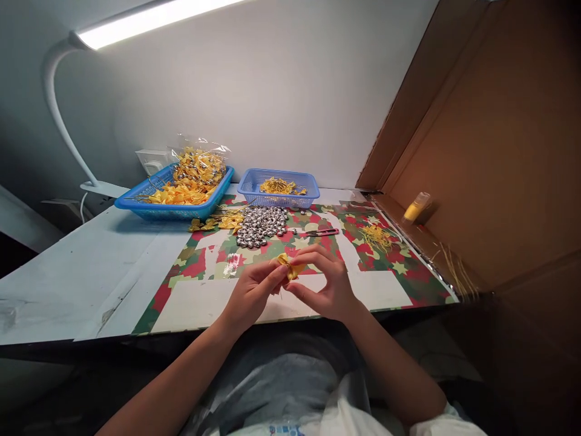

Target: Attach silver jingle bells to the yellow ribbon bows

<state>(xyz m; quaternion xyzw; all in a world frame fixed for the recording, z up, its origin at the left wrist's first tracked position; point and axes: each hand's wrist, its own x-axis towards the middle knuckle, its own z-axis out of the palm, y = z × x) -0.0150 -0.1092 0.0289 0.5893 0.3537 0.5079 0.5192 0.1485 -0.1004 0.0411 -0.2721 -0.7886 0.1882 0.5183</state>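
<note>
My left hand (252, 292) and my right hand (325, 282) meet over the near part of the patterned mat (390, 284). Both pinch one small yellow ribbon bow (289, 266) between thumbs and fingertips, just above the mat. A pile of small silver bells (260, 225) lies on the mat beyond my hands. Beside the bells are loose yellow bows (223, 220). Small red-handled scissors (320, 232) rest to the right of the bells.
A large blue basket (136, 206) with yellow bows and a plastic bag stands at back left. A smaller blue basket (308, 195) sits behind the bells. Yellow threads (376, 236) lie right. A yellow bottle (416, 207) leans by the cardboard wall (490, 151). A lamp arm (59, 115) curves at left.
</note>
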